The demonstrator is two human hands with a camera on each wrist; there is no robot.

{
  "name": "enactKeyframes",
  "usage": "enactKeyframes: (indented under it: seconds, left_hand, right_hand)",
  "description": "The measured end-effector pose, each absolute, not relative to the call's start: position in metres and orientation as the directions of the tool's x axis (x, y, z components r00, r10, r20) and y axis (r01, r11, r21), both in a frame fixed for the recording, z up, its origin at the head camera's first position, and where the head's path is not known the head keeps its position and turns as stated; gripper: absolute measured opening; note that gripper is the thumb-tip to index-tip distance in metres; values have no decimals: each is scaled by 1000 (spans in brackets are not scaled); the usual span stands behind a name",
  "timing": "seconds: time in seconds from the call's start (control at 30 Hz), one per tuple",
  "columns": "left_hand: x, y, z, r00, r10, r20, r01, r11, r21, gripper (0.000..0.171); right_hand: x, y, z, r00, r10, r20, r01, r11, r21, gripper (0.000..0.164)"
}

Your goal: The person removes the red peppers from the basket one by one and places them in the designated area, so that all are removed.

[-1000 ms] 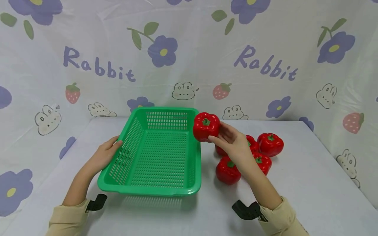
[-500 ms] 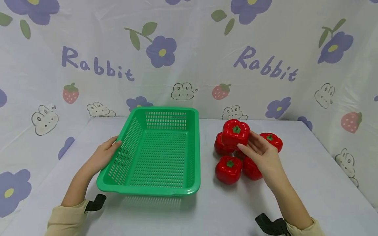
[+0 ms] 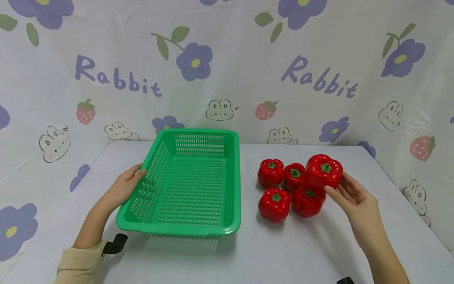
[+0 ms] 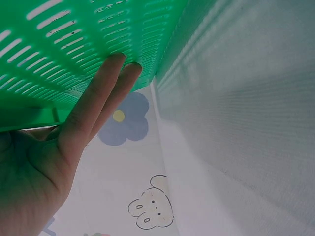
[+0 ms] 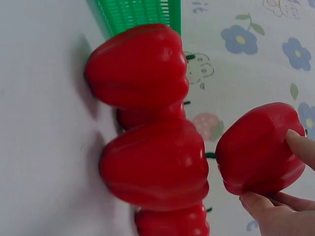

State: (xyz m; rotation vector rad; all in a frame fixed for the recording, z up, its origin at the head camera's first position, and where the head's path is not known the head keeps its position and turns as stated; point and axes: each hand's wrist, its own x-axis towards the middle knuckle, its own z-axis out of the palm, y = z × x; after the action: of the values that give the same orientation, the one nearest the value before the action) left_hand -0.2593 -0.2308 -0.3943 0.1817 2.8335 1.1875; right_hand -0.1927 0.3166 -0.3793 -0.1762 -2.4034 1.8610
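My left hand (image 3: 124, 185) grips the left rim of a green plastic basket (image 3: 232, 189), thumb over the edge. In the left wrist view its fingers (image 4: 98, 93) lie straight along the basket's slotted outer wall. My right hand (image 3: 358, 201) holds a glossy red bell pepper (image 3: 320, 173) with a green stem between thumb and fingers. In the right wrist view this held pepper (image 5: 261, 152) is raised above the others. Several more red bell peppers stand close together below it and to its left, including a front-left one (image 3: 274, 205) and a front-right one (image 3: 307, 202).
The basket is right in front, left of the peppers, and holds nothing. A white cloth covers the table (image 3: 269, 252). Behind it hangs a printed curtain (image 3: 227, 79) with flowers, rabbits and strawberries.
My right hand has carried its pepper from beside the basket's right rim to the right, over the group and to its far right side. The left hand and basket stay in place.
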Motion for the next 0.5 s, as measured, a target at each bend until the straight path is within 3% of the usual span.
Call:
enactKeyframes:
  seconds: [0.27, 0.5]
  left_hand:
    - [-261, -232, -396, -991, 133, -15, 82, 694, 716, 63]
    - [-261, -232, -397, -991, 133, -12, 85, 698, 711, 63]
  right_hand:
    - [-183, 343, -391, -950, 303, -72, 108, 102, -989, 88]
    - [-181, 355, -409, -904, 392, -171, 276, 230, -933, 93]
